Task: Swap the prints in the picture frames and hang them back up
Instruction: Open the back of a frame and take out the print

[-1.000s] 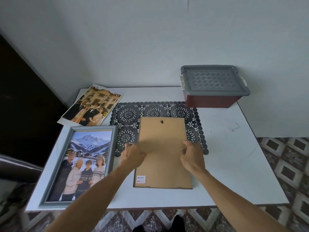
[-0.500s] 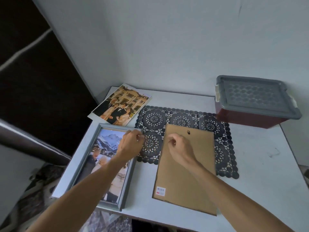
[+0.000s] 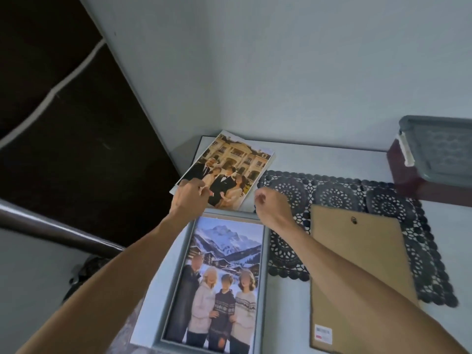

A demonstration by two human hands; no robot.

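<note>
On the white tabletop (image 3: 319, 159) by the pale wall lies a black openwork placemat (image 3: 337, 198), its lace pattern bumpy and flexible-looking. Left of it lies a grey-blue rectangular picture frame (image 3: 229, 214), face up, holding a snowy mountain family print (image 3: 224, 264). A brown fibreboard backing panel (image 3: 357, 251), flat and matt, partly overlaps the mat. At the far left corner sits the loose glossy print of a formally dressed group (image 3: 237, 159), its edge overhanging the table. This sheet is probably light, floppy and easily creased or smudged, so it is best lifted by a corner or by two opposite edges. The left hand (image 3: 190, 200) rests curled fingers on its near left corner; whether it is pinching, I cannot tell. The right hand (image 3: 272, 204) hovers just beside, with its fingers loosely curled and holding nothing.
</note>
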